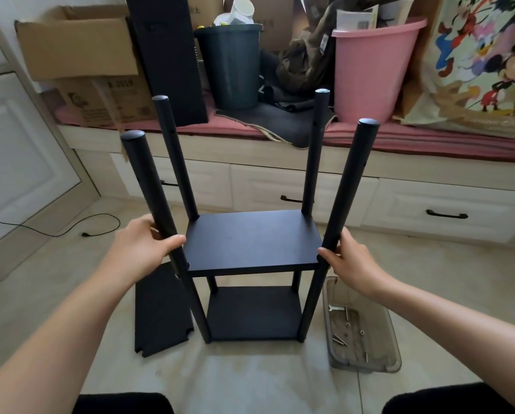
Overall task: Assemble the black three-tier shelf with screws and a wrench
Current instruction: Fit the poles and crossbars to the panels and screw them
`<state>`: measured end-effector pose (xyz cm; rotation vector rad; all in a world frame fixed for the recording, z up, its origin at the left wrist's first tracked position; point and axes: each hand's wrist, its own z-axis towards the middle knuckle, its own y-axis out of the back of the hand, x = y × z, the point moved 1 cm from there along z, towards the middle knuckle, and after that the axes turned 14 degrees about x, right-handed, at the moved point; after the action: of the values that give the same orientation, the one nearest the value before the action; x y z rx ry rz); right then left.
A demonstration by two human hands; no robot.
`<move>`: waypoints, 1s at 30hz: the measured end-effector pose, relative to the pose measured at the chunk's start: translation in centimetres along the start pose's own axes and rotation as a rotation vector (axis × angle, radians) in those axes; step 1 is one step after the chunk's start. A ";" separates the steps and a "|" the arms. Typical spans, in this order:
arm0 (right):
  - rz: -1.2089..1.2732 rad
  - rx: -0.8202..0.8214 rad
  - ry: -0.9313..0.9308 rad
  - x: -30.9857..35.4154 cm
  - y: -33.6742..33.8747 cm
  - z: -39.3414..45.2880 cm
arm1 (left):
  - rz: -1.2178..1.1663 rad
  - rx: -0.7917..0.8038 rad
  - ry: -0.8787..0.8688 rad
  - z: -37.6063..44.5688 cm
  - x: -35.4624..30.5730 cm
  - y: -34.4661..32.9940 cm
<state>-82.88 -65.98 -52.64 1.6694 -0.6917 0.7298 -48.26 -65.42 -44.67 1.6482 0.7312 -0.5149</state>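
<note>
The shelf (253,243) is standing on the floor (250,377) with two boards fitted. The left hand (142,243) is grasping the near left post (148,186); the right hand (351,258) is grasping the near right post (348,186). A loose board (160,312) is lying left of it, and a tray (360,363) holding screws (339,340) is sitting to the right.

We see matt black boards (253,239) on the shelf and smooth black poles (344,186) with a faint sheen. Beside it lies a clear, smoky plastic tray (395,358) holding shiny metal screws (339,339). Our floor (250,375) is pale glossy tile; behind stand a smooth pink plastic tub (372,67) and a rough brown cardboard box (80,46)
</note>
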 end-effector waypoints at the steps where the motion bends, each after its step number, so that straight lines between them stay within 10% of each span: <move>1: 0.000 0.000 0.002 0.1 0.0 -0.1 | 0.029 -0.008 0.008 0.2 0.0 -0.3; 30: 0.038 -0.117 -0.177 -1.4 3.6 -2.0 | 0.022 -0.083 -0.217 1.0 -2.7 -5.0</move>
<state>-86.70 -64.66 -51.14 1.6290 -0.8765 0.5619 -53.66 -66.40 -46.51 1.4944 0.5666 -0.6283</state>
